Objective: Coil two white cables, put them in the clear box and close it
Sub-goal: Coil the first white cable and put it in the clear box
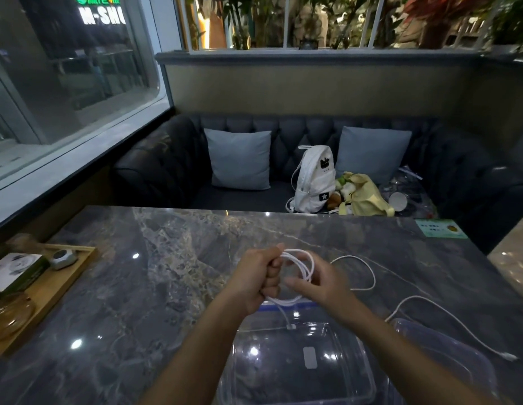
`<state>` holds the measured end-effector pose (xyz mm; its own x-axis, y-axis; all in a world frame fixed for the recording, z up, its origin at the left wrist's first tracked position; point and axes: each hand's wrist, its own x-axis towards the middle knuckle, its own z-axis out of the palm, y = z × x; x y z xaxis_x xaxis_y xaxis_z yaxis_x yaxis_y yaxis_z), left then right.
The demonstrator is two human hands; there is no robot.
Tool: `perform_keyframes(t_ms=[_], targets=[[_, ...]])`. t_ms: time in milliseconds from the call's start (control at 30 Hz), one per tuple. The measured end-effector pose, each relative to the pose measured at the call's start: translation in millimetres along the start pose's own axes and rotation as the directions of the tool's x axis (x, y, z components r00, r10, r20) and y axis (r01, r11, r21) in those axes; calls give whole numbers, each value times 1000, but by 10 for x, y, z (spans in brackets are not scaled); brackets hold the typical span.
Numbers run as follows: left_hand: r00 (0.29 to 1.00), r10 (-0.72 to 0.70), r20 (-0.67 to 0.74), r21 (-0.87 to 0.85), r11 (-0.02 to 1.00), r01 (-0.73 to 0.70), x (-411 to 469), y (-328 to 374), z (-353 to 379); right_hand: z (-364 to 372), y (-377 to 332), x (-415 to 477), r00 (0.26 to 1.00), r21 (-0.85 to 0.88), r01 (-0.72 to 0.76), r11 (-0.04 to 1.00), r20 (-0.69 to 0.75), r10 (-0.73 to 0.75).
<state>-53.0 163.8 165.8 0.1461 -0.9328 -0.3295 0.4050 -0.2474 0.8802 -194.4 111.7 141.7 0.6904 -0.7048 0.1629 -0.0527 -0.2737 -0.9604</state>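
- Between my hands and the wooden tray (64, 283) at left, the table (166, 258) is free.
- At right, a loose white cable (447, 312) and the lid (447, 349) block my way.

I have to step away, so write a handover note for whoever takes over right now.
Left hand: fist shut on the coiled white cable, held above the table.
Right hand: fingers open at the coil's right side, guiding the loops.
That cable's tail is not yet wound and trails onto the marble table.
Second white cable: loose and uncoiled on the table, right of the hands.
Clear box: open and empty, just below the hands; its lid lies to its right.
Left: finish this coil, coil the second cable, put both in the box, close it.
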Motion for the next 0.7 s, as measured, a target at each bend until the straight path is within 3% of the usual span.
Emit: perform_keyframes(t_ms=[133, 367, 567, 700], targets=[[1000, -15, -24, -37, 999, 15, 38, 88, -106, -126, 55, -60, 994, 63, -87, 994, 79, 82], [996, -88, -31, -23, 996, 87, 58, 55, -199, -388, 129, -62, 979, 88, -155, 984, -121, 165], [996, -56, -66, 66, 996, 60, 72, 61, -135, -443, 120, -4, 981, -79, -151, 985, -131, 140], [994, 7, -113, 219, 976, 18, 55, -16, -106, -536, 41, 32, 969, -372, -203, 906, 58, 241]])
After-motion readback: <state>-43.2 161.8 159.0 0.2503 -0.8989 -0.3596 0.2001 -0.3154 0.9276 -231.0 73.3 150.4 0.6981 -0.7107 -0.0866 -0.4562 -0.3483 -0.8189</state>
